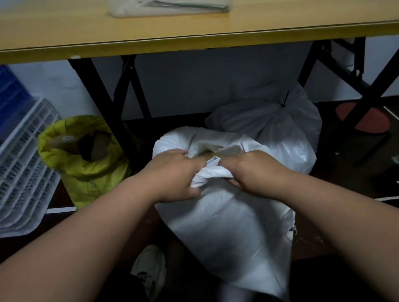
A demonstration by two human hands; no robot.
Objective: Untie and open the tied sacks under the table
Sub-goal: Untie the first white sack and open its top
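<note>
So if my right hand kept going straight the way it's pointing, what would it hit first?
Probably the left hand: the right hand points leftward across the white sack mouth, gripping its bunched rim. Depth is unclear.

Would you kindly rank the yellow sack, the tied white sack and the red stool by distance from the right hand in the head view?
From the right hand:
1. Tied white sack, just behind it, under the table.
2. Red stool, to the right.
3. Yellow sack, far left, beyond the left hand.

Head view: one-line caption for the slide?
Both hands, left hand and right hand, pull open the front white sack under the table; rear sack remains tied.
</note>
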